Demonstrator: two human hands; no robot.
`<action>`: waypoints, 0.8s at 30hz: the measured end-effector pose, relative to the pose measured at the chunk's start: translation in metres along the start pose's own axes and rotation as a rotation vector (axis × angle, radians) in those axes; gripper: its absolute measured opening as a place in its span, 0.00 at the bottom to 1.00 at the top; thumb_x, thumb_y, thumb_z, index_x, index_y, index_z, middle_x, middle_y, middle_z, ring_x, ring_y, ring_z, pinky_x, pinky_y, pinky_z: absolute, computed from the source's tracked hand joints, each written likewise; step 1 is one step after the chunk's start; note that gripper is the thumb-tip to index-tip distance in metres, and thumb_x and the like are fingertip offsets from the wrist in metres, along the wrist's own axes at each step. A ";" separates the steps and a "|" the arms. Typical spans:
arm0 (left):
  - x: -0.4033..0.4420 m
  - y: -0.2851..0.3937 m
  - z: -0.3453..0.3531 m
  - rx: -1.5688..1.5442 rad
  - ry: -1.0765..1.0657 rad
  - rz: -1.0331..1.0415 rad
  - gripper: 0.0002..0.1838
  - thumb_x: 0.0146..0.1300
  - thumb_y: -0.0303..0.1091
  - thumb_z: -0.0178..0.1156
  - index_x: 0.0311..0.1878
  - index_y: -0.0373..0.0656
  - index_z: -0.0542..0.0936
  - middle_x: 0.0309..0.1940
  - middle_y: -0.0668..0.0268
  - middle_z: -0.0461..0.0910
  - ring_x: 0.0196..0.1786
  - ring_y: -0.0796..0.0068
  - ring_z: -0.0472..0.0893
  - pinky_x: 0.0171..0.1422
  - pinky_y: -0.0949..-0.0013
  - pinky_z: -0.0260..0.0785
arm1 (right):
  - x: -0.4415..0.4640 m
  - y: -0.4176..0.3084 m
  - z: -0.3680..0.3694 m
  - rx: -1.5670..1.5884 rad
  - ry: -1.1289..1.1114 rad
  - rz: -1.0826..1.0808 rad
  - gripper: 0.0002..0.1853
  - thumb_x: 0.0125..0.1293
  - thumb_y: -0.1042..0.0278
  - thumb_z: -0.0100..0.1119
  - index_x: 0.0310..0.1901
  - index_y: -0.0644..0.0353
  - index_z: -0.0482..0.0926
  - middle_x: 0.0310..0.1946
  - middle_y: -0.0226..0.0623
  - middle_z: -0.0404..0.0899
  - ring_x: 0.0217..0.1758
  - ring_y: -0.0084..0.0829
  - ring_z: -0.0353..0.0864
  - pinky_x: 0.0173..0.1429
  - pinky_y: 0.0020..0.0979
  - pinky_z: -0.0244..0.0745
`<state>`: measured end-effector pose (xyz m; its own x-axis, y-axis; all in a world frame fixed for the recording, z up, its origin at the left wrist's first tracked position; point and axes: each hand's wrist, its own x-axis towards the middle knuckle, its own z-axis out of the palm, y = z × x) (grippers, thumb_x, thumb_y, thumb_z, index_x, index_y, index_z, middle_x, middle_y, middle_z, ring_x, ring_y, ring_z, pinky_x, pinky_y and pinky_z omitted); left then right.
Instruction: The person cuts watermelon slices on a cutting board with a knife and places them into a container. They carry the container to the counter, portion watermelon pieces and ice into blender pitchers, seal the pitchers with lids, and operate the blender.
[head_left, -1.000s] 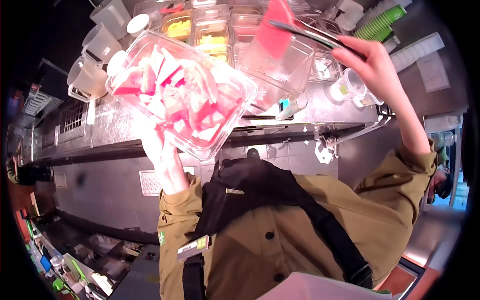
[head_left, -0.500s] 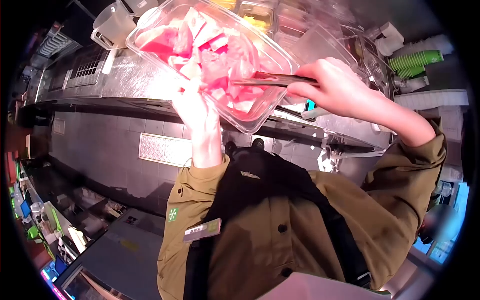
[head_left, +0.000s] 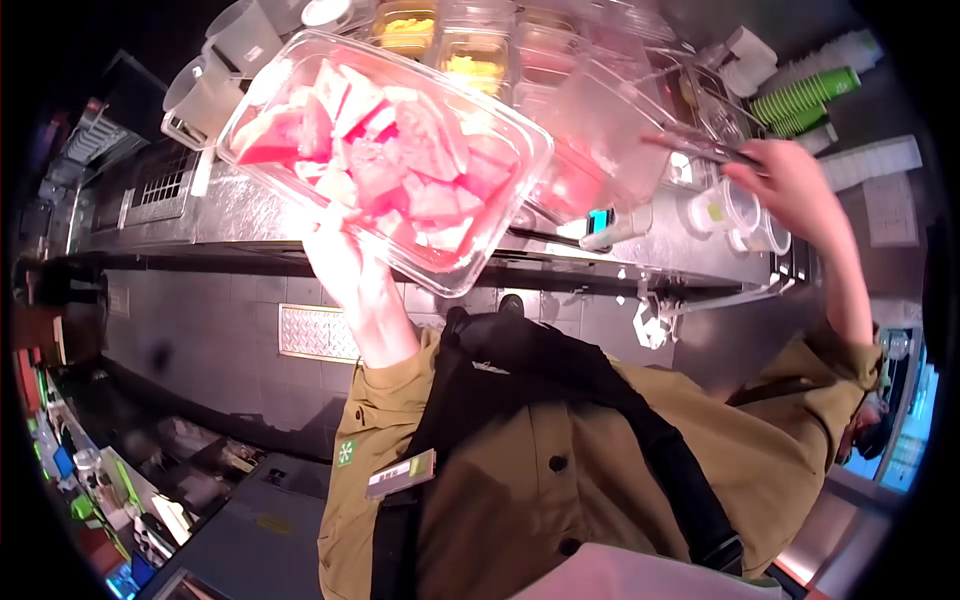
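Note:
My left hand (head_left: pixel 352 275) is closed on the near wall of a clear plastic container (head_left: pixel 535 150), which is tilted toward me. Pinkish-red watermelon chunks (head_left: pixel 385 160) fill much of it, several with pale rind; strong light washes out their colour. My right hand (head_left: pixel 800 195) is wrapped round metal tongs (head_left: pixel 705 145), off to the right of the container. The tongs' tips point left, over a second clear container (head_left: pixel 620 115), and I see no fruit between them. Whether the tips touch that container I cannot tell.
Small tubs with yellow pieces (head_left: pixel 475 70) stand behind the watermelon. Clear jugs (head_left: pixel 205 100) are at the left of the steel counter (head_left: pixel 240 210). At the right are green cups (head_left: pixel 805 95) in a stack and clear cups (head_left: pixel 725 210) near the counter edge.
My right hand has drawn the tongs out of the watermelon and swung them right. My left hand and the container have shifted left and slightly down in view.

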<state>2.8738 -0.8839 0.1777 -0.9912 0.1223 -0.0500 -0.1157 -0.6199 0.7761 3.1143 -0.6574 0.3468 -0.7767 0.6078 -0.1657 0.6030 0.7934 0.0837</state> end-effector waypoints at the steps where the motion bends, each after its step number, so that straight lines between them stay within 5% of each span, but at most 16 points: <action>1: 0.000 0.003 0.000 -0.008 -0.002 0.006 0.10 0.40 0.19 0.50 0.27 0.41 0.66 0.26 0.67 0.66 0.31 0.73 0.71 0.36 0.73 0.67 | -0.003 -0.011 -0.020 0.113 0.052 0.030 0.15 0.55 0.60 0.53 0.27 0.67 0.75 0.16 0.47 0.71 0.20 0.40 0.72 0.24 0.33 0.63; 3: 0.007 -0.004 -0.019 0.001 -0.031 -0.031 0.10 0.40 0.19 0.50 0.28 0.42 0.65 0.25 0.67 0.66 0.30 0.74 0.70 0.35 0.73 0.66 | 0.006 -0.042 -0.028 0.473 0.006 -0.170 0.15 0.55 0.61 0.52 0.26 0.67 0.75 0.16 0.46 0.72 0.20 0.39 0.72 0.23 0.30 0.62; 5: 0.011 -0.007 -0.026 0.092 -0.017 -0.009 0.10 0.40 0.18 0.50 0.26 0.42 0.64 0.24 0.68 0.65 0.27 0.75 0.69 0.33 0.75 0.65 | 0.031 -0.084 -0.016 0.363 -0.218 -0.298 0.16 0.56 0.60 0.51 0.27 0.68 0.75 0.16 0.45 0.72 0.20 0.38 0.73 0.25 0.33 0.65; 7: 0.003 0.002 -0.018 -0.037 -0.007 -0.120 0.10 0.40 0.17 0.49 0.26 0.42 0.64 0.23 0.68 0.65 0.27 0.75 0.68 0.32 0.77 0.65 | 0.055 -0.103 0.005 0.180 -0.098 -0.417 0.17 0.58 0.58 0.51 0.32 0.68 0.76 0.15 0.43 0.69 0.20 0.27 0.72 0.28 0.29 0.65; 11: -0.008 0.007 -0.007 -0.084 0.040 -0.053 0.10 0.40 0.16 0.49 0.25 0.42 0.64 0.23 0.69 0.65 0.27 0.78 0.67 0.32 0.79 0.63 | 0.090 -0.124 0.021 0.303 -0.274 -0.327 0.20 0.57 0.53 0.52 0.31 0.66 0.77 0.16 0.39 0.72 0.21 0.28 0.73 0.29 0.31 0.66; 15: -0.005 -0.001 -0.015 -0.054 0.020 -0.012 0.09 0.41 0.17 0.49 0.25 0.42 0.65 0.23 0.69 0.64 0.27 0.78 0.66 0.34 0.78 0.62 | 0.100 -0.130 0.033 0.180 -0.077 -0.458 0.19 0.56 0.56 0.53 0.32 0.68 0.77 0.16 0.41 0.72 0.20 0.29 0.72 0.28 0.32 0.66; 18: 0.002 -0.006 -0.013 0.004 0.058 -0.033 0.08 0.43 0.19 0.50 0.26 0.42 0.65 0.23 0.69 0.64 0.29 0.76 0.67 0.36 0.77 0.62 | 0.085 -0.106 0.032 0.371 0.006 -0.487 0.17 0.55 0.59 0.54 0.34 0.68 0.77 0.16 0.43 0.72 0.20 0.27 0.71 0.28 0.32 0.65; 22: -0.012 -0.016 0.001 0.290 -0.041 0.291 0.09 0.39 0.20 0.52 0.24 0.44 0.64 0.25 0.68 0.64 0.32 0.74 0.67 0.38 0.74 0.63 | 0.061 -0.075 0.011 0.575 0.012 -0.343 0.15 0.58 0.62 0.53 0.35 0.69 0.75 0.14 0.25 0.63 0.19 0.14 0.59 0.23 0.21 0.56; 24: -0.004 -0.020 0.001 0.214 -0.038 0.282 0.09 0.37 0.20 0.52 0.23 0.44 0.64 0.25 0.68 0.64 0.32 0.74 0.67 0.38 0.72 0.63 | 0.042 -0.059 -0.004 0.593 0.055 -0.288 0.15 0.59 0.62 0.52 0.37 0.70 0.75 0.15 0.23 0.64 0.20 0.14 0.59 0.23 0.20 0.55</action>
<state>2.8805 -0.8711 0.1635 -0.9787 0.0002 0.2054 0.1826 -0.4570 0.8705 3.0449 -0.6784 0.3386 -0.9206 0.3875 -0.0491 0.3559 0.7805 -0.5140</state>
